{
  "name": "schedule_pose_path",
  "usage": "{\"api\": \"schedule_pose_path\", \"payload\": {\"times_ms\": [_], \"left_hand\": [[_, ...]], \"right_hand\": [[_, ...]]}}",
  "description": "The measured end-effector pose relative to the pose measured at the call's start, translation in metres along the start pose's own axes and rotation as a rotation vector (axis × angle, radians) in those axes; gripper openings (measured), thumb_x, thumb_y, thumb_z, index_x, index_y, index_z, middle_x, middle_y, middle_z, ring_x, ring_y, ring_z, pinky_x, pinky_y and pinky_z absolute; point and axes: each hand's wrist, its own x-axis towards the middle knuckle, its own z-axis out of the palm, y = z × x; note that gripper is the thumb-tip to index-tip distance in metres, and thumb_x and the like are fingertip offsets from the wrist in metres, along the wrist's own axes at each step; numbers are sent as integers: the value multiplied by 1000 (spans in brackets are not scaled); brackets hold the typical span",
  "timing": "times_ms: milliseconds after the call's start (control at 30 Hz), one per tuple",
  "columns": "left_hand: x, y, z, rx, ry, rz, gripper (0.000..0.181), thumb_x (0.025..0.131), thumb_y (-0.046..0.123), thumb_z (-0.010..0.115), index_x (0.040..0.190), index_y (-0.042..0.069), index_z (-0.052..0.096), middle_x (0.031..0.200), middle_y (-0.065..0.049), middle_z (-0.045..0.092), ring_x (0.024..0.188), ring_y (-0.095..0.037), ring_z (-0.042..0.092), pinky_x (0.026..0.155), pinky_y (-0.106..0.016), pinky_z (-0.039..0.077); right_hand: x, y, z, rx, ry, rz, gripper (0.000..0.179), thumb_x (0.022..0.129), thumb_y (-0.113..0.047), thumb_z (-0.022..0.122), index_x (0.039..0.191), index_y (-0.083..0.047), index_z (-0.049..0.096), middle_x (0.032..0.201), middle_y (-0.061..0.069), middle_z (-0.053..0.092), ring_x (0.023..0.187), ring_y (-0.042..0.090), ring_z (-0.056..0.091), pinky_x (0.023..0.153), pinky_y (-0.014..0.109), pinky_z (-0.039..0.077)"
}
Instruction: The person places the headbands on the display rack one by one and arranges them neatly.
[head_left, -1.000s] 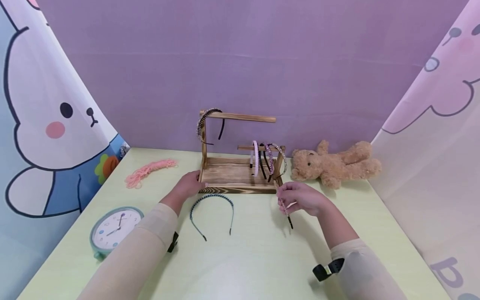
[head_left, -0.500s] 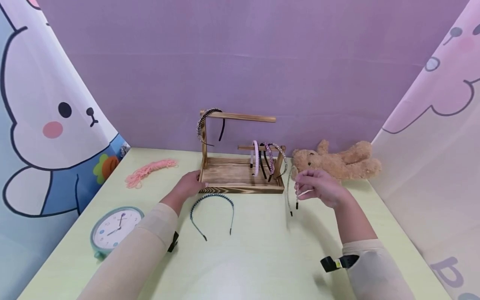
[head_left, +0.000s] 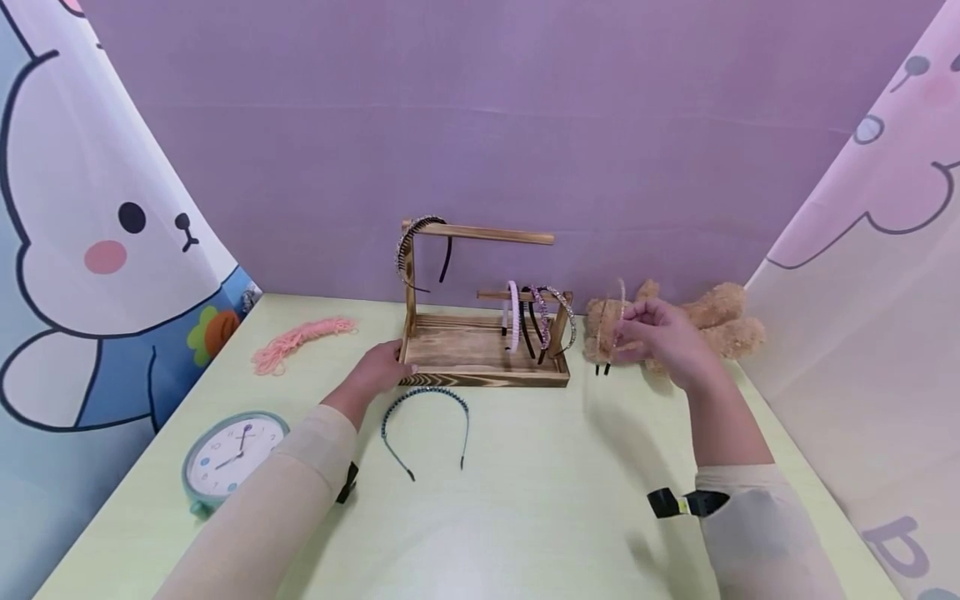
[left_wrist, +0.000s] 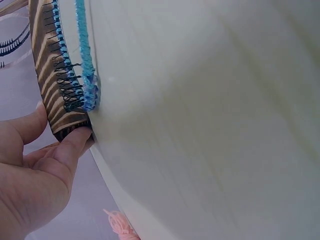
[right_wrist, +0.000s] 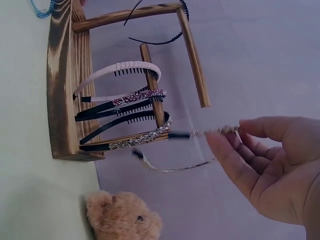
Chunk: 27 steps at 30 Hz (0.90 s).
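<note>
My left hand grips the front left corner of a wooden headband rack; the left wrist view shows thumb and fingers at the tray's end. A thin beaded headband with black tips is pinched between the right hand's thumb and fingers. It is held up, tips down, to the right of the rack. On the short bar hang several headbands, among them a pale pink one and a silver glittery one. A dark toothed headband hangs from the tall bar's left end.
A blue headband lies on the table in front of the rack. Behind the right hand lies a teddy bear. Pink yarn and a round clock are on the left. A purple backdrop stands behind.
My right hand has risen and moved away to the right with the beaded headband, from the tray's front right corner to before the bear. The left hand stays on the rack.
</note>
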Motion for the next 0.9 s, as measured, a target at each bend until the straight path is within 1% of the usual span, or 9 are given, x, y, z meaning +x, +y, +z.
{"api": "schedule_pose_path", "payload": {"times_ms": [133,200,267,400,500,633,667,767,900], "left_hand": [[2,-2,1,-7,-1,-11,66,100,24,55,154,2,25,152,-26,37,140,-45,33,116,-56,29],[2,-2,2,-9,-1,-16,66,100,24,55,155,2,25,153,-25,37,141,-45,33,116,-56,29],[2,-2,1,-14,0,-23,66,100,24,55,155,3,24,153,-25,36,141,-45,32,116,-57,28],[2,-1,1,-10,2,-22,66,100,24,55,154,3,25,152,-25,38,140,-45,34,115,-57,30],[3,0,2,3,1,-15,65,100,23,56,154,2,26,150,-26,40,138,-45,37,114,-57,31],[2,0,2,4,-2,-14,65,100,23,56,154,2,26,150,-26,39,138,-45,37,114,-57,32],[1,0,2,1,-2,-14,65,100,23,55,154,2,25,151,-26,39,138,-45,37,114,-57,32],[0,0,1,-12,-3,-20,65,100,23,56,154,3,25,151,-25,39,139,-44,37,114,-56,32],[0,0,1,-15,3,-17,65,100,23,56,154,3,26,150,-25,40,138,-44,37,115,-56,32]], "right_hand": [[6,-8,3,-117,78,-42,25,99,-10,56,114,6,45,108,20,55,94,23,66,88,38,58],[10,-11,5,-181,123,-53,26,98,-12,58,114,5,47,110,19,57,96,23,66,87,33,59],[15,-14,7,-236,163,-59,27,98,-15,59,116,3,49,112,18,58,98,23,66,87,31,58],[25,-19,11,-304,235,-68,28,98,-19,60,118,-1,53,113,14,60,101,23,65,84,25,58],[30,-22,13,-335,266,-75,28,98,-22,60,118,-4,54,112,12,60,101,23,64,85,28,58],[38,-29,15,-387,303,-82,29,98,-27,60,118,-7,55,111,9,62,100,22,63,88,37,54],[40,-30,16,-389,311,-84,29,98,-27,60,118,-7,55,110,9,62,100,22,62,88,38,54],[48,-34,19,-388,341,-99,28,98,-27,61,117,-8,56,110,8,63,99,20,62,88,35,55],[61,-35,28,-332,378,-134,27,96,-24,64,115,-6,58,110,9,64,98,19,64,87,30,57]]}}
